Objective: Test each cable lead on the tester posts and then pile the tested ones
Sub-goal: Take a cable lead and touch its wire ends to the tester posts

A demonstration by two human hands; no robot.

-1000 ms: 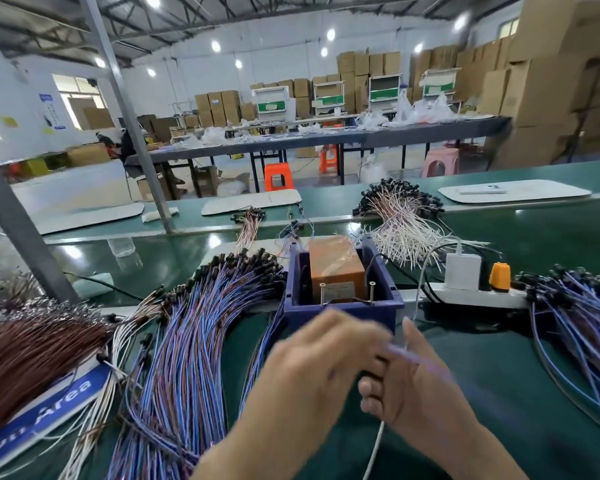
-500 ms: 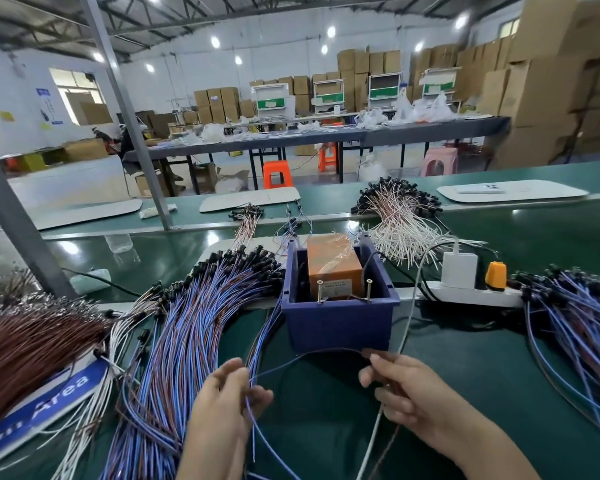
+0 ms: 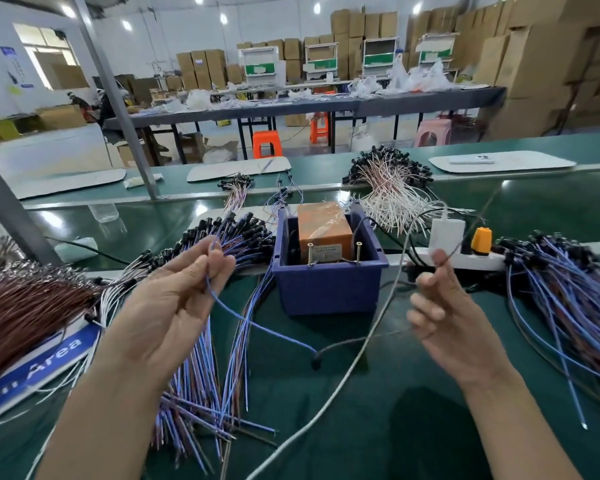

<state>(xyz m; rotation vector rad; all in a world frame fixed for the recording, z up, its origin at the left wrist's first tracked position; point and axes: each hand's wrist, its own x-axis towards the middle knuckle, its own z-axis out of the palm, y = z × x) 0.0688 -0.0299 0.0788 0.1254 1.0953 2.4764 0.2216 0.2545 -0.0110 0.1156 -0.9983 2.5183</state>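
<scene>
My left hand (image 3: 174, 299) is raised left of the tester and pinches the blue lead (image 3: 253, 322) of one cable between thumb and fingertips. That cable sags to a black plug (image 3: 315, 362) on the mat, and its brown lead (image 3: 357, 341) runs up to my right hand (image 3: 444, 310), which pinches it near the tip. The tester, an orange box (image 3: 323, 226) with two metal posts (image 3: 333, 254), sits in a blue bin (image 3: 326, 289) between and beyond my hands. A pile of blue-brown cables (image 3: 205, 341) lies under my left hand.
Another heap of blue cables (image 3: 568, 299) lies at the right. A white power strip (image 3: 465, 258) with a charger and orange plug sits behind my right hand, its white cord (image 3: 354, 362) crossing the green mat. Brown wires (image 3: 25, 306) and white-pink cables (image 3: 392, 195) lie around.
Both hands have risen from the mat and drawn apart, stretching one cable between them. My left hand came up off the left pile with the blue lead.
</scene>
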